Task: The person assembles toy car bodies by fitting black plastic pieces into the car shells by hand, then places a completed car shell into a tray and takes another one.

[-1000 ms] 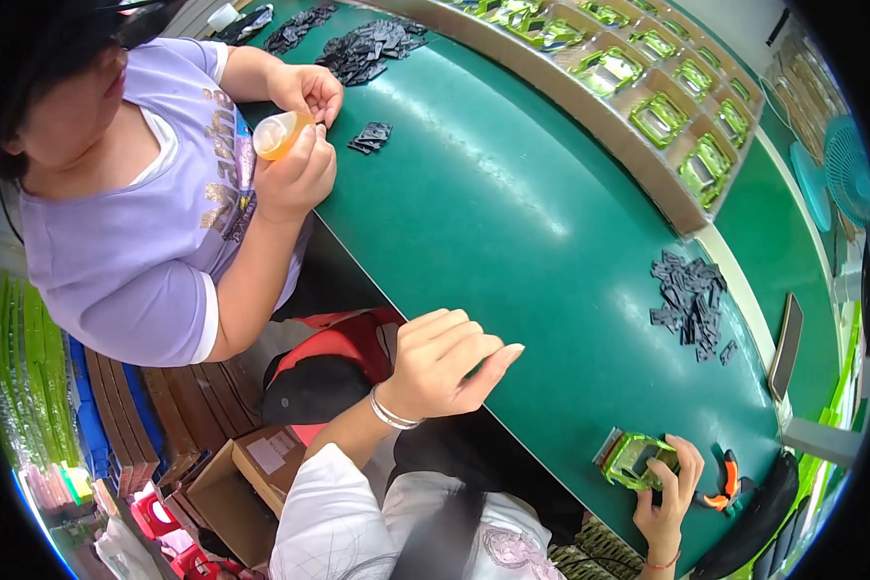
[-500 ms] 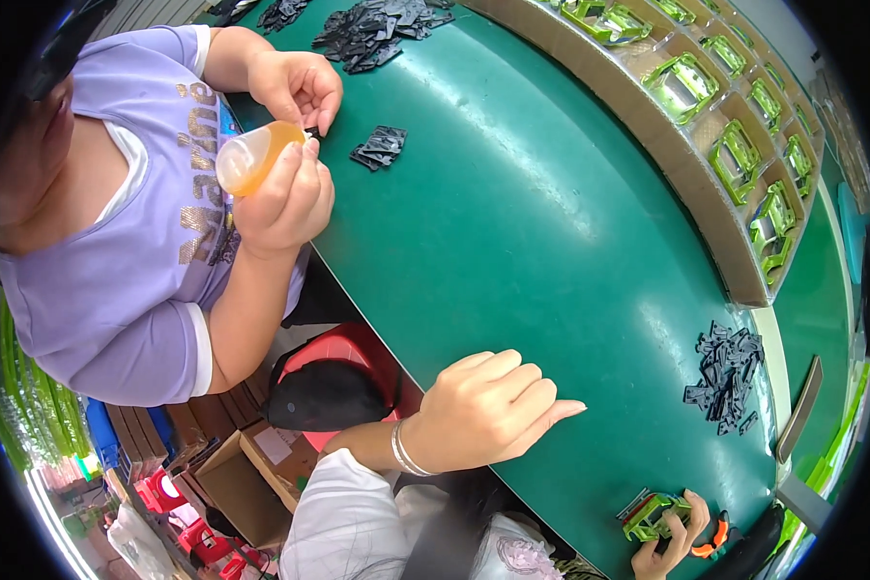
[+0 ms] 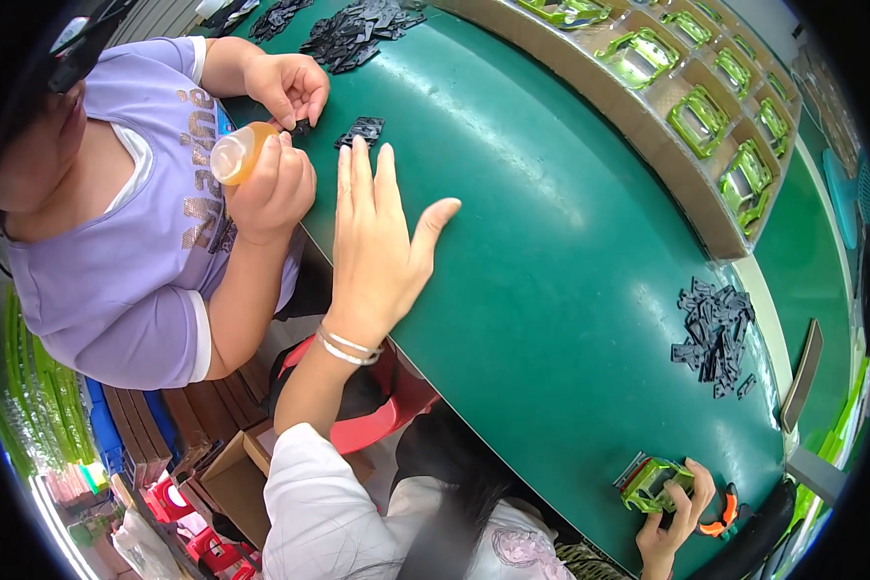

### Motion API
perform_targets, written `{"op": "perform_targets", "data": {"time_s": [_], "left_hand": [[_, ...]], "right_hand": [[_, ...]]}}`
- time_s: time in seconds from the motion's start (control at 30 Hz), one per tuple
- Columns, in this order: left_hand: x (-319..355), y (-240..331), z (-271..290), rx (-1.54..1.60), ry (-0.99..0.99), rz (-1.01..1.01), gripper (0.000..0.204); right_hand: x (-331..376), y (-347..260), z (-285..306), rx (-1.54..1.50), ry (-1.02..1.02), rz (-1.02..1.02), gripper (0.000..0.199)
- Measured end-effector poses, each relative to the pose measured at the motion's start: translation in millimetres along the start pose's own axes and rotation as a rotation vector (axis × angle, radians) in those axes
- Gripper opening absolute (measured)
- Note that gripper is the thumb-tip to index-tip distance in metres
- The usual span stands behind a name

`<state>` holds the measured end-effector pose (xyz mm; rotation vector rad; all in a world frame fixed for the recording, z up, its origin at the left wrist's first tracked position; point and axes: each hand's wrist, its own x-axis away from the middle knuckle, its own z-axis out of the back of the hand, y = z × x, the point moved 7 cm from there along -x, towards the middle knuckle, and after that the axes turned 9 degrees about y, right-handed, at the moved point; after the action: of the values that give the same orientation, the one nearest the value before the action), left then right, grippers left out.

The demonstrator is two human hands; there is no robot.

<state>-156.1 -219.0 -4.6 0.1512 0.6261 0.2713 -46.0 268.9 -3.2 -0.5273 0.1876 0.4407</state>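
Observation:
My left hand (image 3: 377,251), with a silver bangle at the wrist, is stretched over the green table, fingers long and thumb spread. Its fingertips are at a small stack of flat black plastic pieces (image 3: 365,130); whether they touch it I cannot tell. At the lower right my right hand (image 3: 681,512) grips a bright green plastic frame part (image 3: 651,486) with its fingers curled over the side. An orange-handled tool (image 3: 725,515) lies right beside that hand.
At the left a person in a purple shirt (image 3: 135,213) holds an amber squeeze bottle (image 3: 242,153) and a small black piece (image 3: 302,127). Black pieces (image 3: 358,34) are heaped far off, more (image 3: 715,333) at right. A cardboard divider tray (image 3: 590,97) holds several green frames.
My left hand has swung forward and left from the near edge to the small black stack, its fingers straightening out. My right hand still holds the green frame part.

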Motion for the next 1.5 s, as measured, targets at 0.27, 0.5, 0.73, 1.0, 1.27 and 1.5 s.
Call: {"op": "perform_targets", "data": {"time_s": [0.27, 0.5, 0.73, 1.0, 1.27, 1.5], "left_hand": [[22.4, 53.8, 3.0, 0.127, -0.123, -0.118, 0.081], [28.1, 93.3, 28.2, 0.523, -0.107, -0.095, 0.046], [-9.6, 107.6, 15.1, 0.543, -0.295, -0.429, 0.035], [21.6, 146.0, 14.6, 0.600, -0.584, -0.223, 0.020], [121.1, 261.3, 105.8, 0.852, -0.429, -0.603, 0.021], [156.2, 287.1, 85.4, 0.759, -0.537, -0.825, 0.027]], "right_hand": [[-6.0, -3.6, 2.8, -0.017, -0.027, -0.026, 0.034], [-13.3, -8.5, 3.3, -0.003, -0.013, -0.037, 0.039], [-13.2, -11.0, 5.4, -0.066, 0.013, 0.012, 0.049], [-8.9, -13.5, 9.7, -0.134, 0.046, 0.104, 0.048], [-0.7, -27.3, 13.5, -0.095, 0.188, 0.288, 0.045], [13.2, -25.4, 13.1, -0.105, 0.320, 0.343, 0.030]]}}
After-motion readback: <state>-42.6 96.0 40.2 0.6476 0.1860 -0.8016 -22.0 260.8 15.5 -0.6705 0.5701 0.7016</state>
